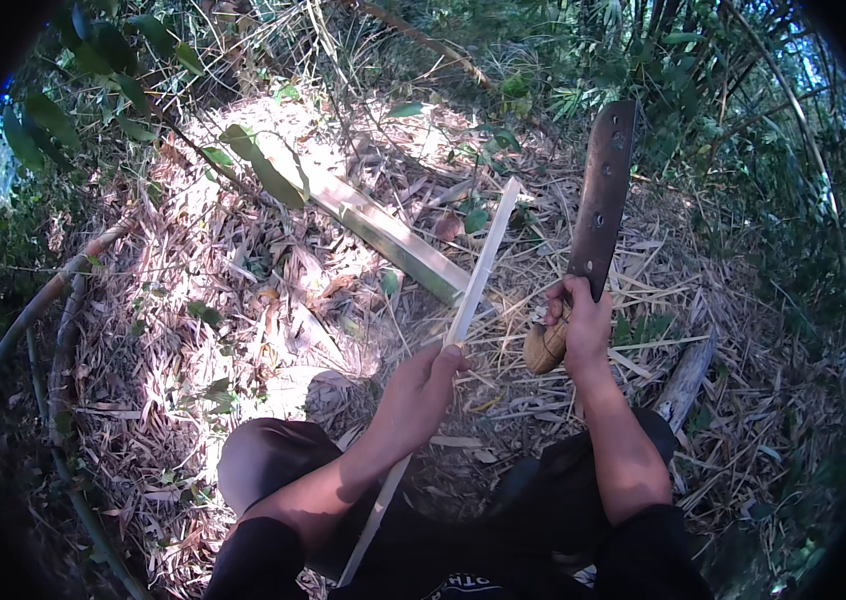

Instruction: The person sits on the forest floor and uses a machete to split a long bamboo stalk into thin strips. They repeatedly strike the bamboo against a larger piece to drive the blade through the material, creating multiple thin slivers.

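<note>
My left hand (413,400) is closed around a long, thin bamboo strip (485,256), pale and flat. The strip slants from my lap up to the right, its far end free in the air. In my right hand (585,325) is a machete (601,195) gripped by its curved wooden handle. Its broad dark blade has a row of holes and points upward, apart from the strip. Beyond my left hand, a split bamboo length (388,235) lies on the ground, running away to the upper left.
Dry leaves (173,350) and pale bamboo shavings (533,400) cover the ground. A short log (688,380) lies right of my right forearm. Bamboo stems (48,290) bend along the left side. A leafy branch (263,165) hangs at the upper left, with dense greenery behind.
</note>
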Action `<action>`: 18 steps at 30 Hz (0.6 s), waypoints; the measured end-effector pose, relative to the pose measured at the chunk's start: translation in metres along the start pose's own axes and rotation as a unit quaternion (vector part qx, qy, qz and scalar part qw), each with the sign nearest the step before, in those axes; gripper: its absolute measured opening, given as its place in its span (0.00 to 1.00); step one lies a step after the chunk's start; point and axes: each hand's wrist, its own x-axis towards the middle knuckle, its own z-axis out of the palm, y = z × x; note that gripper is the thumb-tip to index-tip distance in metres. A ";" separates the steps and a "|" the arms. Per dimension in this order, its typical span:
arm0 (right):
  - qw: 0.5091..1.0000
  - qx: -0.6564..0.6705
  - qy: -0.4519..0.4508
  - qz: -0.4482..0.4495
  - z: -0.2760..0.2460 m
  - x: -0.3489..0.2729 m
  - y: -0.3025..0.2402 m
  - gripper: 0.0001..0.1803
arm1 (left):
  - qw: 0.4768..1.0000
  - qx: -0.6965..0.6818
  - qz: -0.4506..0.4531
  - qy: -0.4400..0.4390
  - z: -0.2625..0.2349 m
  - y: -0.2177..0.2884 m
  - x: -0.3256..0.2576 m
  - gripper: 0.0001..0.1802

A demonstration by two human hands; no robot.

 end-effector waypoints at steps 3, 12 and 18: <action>1.000 -0.024 0.014 0.003 -0.002 0.001 -0.001 0.16 | 0.999 -0.028 -0.014 -0.018 -0.002 0.000 0.000 0.21; 0.991 -0.120 -0.022 -0.063 -0.002 -0.007 -0.001 0.12 | 0.994 -0.097 -0.028 -0.040 0.001 0.011 -0.002 0.21; 0.883 -0.394 -0.001 -0.256 -0.001 -0.012 -0.006 0.11 | 0.986 -0.152 -0.036 -0.066 0.001 0.006 -0.001 0.20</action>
